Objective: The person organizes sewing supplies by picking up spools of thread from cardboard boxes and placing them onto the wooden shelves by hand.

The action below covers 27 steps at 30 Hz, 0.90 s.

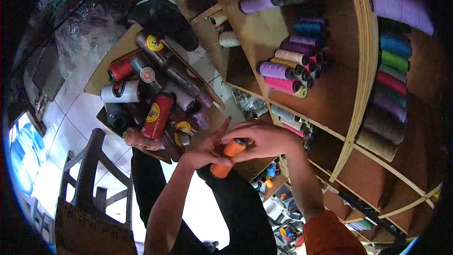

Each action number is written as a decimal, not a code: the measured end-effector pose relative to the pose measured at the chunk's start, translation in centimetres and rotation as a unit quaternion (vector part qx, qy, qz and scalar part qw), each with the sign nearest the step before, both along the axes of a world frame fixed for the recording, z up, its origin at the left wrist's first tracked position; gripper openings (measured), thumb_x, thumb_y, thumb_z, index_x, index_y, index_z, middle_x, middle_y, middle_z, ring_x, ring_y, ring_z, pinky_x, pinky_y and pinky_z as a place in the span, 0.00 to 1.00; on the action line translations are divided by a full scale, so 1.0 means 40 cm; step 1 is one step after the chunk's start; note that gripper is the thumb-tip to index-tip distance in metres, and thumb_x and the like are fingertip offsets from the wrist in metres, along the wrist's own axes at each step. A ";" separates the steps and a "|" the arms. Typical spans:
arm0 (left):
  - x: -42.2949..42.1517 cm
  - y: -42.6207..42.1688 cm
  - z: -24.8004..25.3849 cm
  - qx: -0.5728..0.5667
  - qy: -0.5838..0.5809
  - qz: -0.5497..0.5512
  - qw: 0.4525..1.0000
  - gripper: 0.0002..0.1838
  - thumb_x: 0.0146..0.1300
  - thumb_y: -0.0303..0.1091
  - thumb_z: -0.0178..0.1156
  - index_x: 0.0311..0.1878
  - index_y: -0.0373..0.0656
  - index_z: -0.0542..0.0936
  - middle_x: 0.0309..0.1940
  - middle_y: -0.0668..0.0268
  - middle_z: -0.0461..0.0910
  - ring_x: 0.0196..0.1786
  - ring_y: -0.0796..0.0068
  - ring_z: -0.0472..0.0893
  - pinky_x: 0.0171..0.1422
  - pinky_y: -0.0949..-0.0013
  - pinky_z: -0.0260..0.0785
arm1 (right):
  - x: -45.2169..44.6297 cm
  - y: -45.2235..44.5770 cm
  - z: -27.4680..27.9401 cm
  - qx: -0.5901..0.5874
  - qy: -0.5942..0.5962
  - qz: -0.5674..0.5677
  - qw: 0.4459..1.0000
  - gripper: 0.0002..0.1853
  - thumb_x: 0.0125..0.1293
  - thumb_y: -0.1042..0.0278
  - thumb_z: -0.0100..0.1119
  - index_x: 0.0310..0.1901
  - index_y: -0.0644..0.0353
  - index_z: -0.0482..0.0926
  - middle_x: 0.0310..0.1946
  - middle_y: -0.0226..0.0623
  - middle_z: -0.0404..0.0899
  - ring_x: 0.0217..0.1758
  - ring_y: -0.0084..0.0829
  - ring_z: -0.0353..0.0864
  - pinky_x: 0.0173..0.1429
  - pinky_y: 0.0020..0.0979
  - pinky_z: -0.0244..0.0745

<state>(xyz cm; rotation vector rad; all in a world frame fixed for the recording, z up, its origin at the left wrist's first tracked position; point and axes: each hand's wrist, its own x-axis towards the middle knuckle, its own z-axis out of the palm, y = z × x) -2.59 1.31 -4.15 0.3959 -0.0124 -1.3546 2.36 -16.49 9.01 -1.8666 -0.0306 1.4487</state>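
We have an open brown cardboard box (100, 70) heaped with labelled cylindrical thread spools (158, 115) to our left and a pale-edged wooden shelf (359, 33) to our right; beside the box's near edge, our left hand (205, 153) and right hand (262, 139) together clasp an orange, thread-wound spool (234, 148).

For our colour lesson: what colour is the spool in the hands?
The spool is orange; it shows best in the head view.

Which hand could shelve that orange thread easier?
Probably the right hand: it's at the orange thread spool, on the side nearer the wooden shelves. The left hand is nearer the cardboard box.
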 end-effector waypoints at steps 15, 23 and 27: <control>-0.019 0.017 -0.003 -0.100 0.149 0.049 0.982 0.50 0.57 0.51 0.58 0.73 0.51 0.37 0.72 0.62 0.48 0.70 0.58 0.58 0.70 0.49 0.52 | -0.063 -0.093 0.002 0.035 -0.013 -0.306 0.951 0.22 0.56 0.67 0.65 0.53 0.62 0.75 0.39 0.32 0.80 0.41 0.23 0.79 0.46 0.28 0.76; -0.003 0.003 0.000 -0.096 0.177 0.019 0.979 0.46 0.58 0.72 0.36 0.73 0.57 0.42 0.74 0.69 0.43 0.69 0.47 0.58 0.67 0.44 0.53 | 0.122 -0.255 0.042 -0.086 -0.349 -0.685 0.634 0.18 0.62 0.60 0.61 0.48 0.62 0.76 0.43 0.37 0.79 0.42 0.29 0.79 0.47 0.30 0.72; -0.005 -0.001 0.001 -0.080 0.164 0.006 0.983 0.45 0.59 0.71 0.36 0.73 0.57 0.41 0.74 0.68 0.43 0.68 0.47 0.59 0.67 0.46 0.54 | 0.239 -0.452 0.017 -0.508 -0.529 -0.220 0.644 0.23 0.64 0.52 0.53 0.53 0.61 0.74 0.49 0.46 0.77 0.51 0.44 0.76 0.54 0.41 0.68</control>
